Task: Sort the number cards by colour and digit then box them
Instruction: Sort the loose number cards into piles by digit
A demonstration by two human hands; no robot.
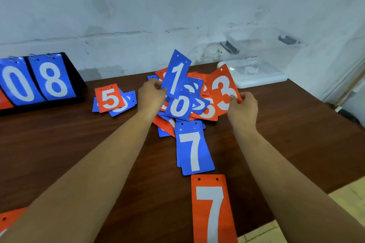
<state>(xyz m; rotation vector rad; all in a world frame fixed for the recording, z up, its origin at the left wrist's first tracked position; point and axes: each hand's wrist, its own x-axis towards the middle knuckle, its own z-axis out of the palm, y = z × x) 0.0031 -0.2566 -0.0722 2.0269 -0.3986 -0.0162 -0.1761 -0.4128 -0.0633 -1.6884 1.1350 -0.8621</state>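
Observation:
A jumbled pile of blue and orange number cards [178, 105] lies mid-table. My left hand [151, 95] pinches a blue 1 card [176, 73], lifted and tilted above the pile. My right hand [242, 106] pinches an orange 3 card [224, 87] by its right edge, also raised. A blue 0 [179, 106] tops the pile. Two stacked blue 7 cards [194, 150] lie nearer me, and an orange 7 [213, 209] lies at the front edge. An orange 5 [109, 97] sits on blue cards to the left. A clear plastic box [262, 59] stands at the back right.
A black flip scoreboard [42, 81] showing blue 0 and 8 stands at the far left against the white wall. Another orange card [8, 218] pokes in at the lower left. The dark wooden table [79, 144] ends at the right and front edges.

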